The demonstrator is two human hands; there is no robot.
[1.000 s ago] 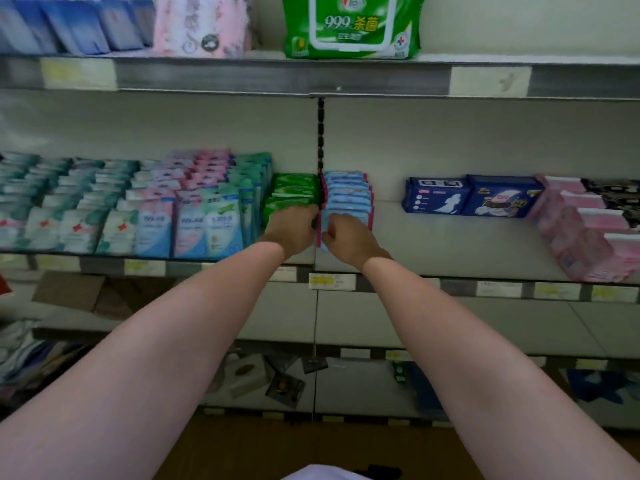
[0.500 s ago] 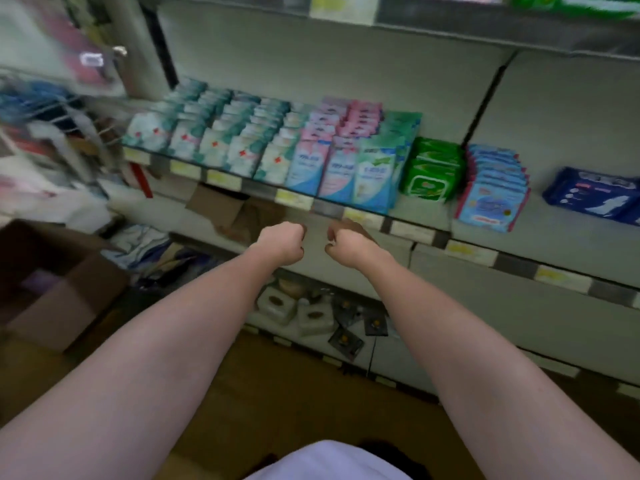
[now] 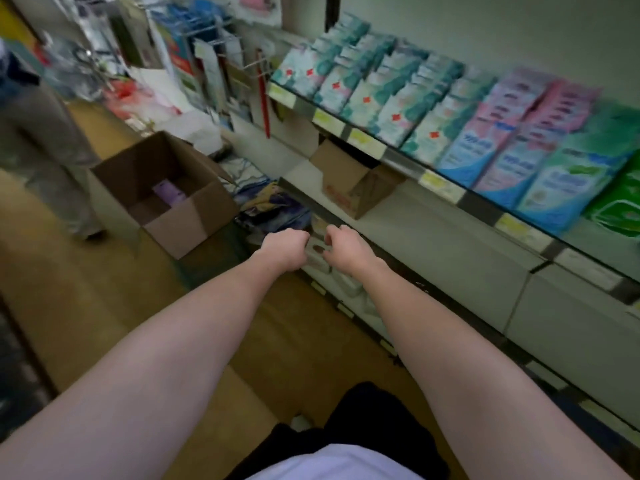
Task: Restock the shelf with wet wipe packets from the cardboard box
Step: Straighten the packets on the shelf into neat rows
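Note:
An open cardboard box (image 3: 194,216) stands on the floor to the left, with a purple packet (image 3: 168,192) lying inside it. Rows of wet wipe packets (image 3: 391,98) in teal, pink, blue and green fill the shelf (image 3: 440,183) at the upper right. My left hand (image 3: 284,249) and my right hand (image 3: 343,247) hover side by side in the middle, below the shelf edge and right of the box. Both hold nothing. The left is curled into a fist and the right's fingers are loosely bent.
A person's legs (image 3: 45,140) stand left of the box. A smaller carton (image 3: 349,183) sits on the shelf below the wipes. Hanging goods on a wire rack (image 3: 214,64) crowd the far left end. Low shelves hold small white items (image 3: 346,285).
My view has swung left and down from the shelf toward the box. Both hands have let go of the blue packets, come off the shelf and dropped lower, empty.

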